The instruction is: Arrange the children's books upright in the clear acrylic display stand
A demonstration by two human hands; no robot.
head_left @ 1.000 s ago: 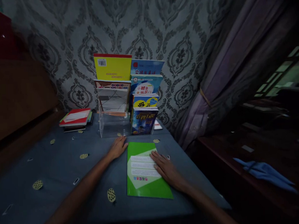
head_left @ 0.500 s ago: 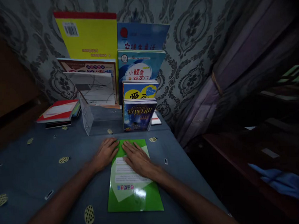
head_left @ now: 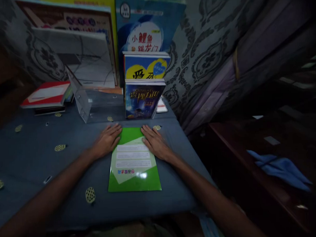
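A green booklet [head_left: 147, 180] with pale text boxes lies flat on the cloth-covered table, its print upside down to me. My left hand [head_left: 108, 140] rests flat by its far left corner, the fingers stretched out at the edge. At the far right corner lies my right hand [head_left: 156, 143], fingers extended and palm down over the booklet's right edge. Neither hand grips anything. Just beyond, a dark blue book [head_left: 144, 101] stands at the front of a clear acrylic rack [head_left: 80, 95].
Behind the dark blue book stand a yellow-and-blue book [head_left: 145, 65] and a teal book [head_left: 153, 19]. A white sheet [head_left: 93, 65] leans in the rack's left side. Red books [head_left: 48, 93] are stacked at left. Right of the table is a blue cloth [head_left: 280, 167] on a dark surface.
My right hand has slid from the middle of the booklet to its right edge. My left hand stays by the left edge. The view has tilted downward.
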